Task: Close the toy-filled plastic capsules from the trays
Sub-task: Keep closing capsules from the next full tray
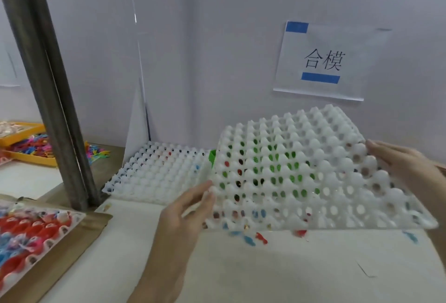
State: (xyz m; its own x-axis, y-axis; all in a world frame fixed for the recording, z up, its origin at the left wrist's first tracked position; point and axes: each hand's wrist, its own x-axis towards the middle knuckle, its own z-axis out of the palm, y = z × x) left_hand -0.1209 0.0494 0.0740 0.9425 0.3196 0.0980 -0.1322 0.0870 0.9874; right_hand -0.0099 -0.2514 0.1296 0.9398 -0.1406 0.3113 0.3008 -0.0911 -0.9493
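- Head view, centre: a white moulded tray [301,172], its grid of domes and holes facing up, is held tilted above the table [265,269], far edge raised, near edge low.
- Left hand [183,215]: holds the tray's left edge; its fingers [205,194] are curled on the rim with the thumb over the top.
- Right hand [405,165]: holds the tray's right edge, fingers lying along the top of the rim; whether the thumb closes beneath is hidden.
- Seen through the holes: green mesh and red and blue bits; whether these are capsules in a tray beneath cannot be told.
- Small red and blue toys [255,238] lie loose on the table just under the near edge.
- A second white tray [156,174] lies flat on the table to the left, near the wall.
- Far left: a tray of red and blue capsules [29,232], packed with toys, beside a dark steel post [55,100]; yellow bins [26,145] of bright toys lie beyond.
- A sign [323,61] is taped to the wall.
- Handling, as a judgement: the tray looks light, thin and somewhat flexible, and smooth; it is best taken at two opposite rims and kept level, since a one-sided hold would likely bow it and spill any loose contents.
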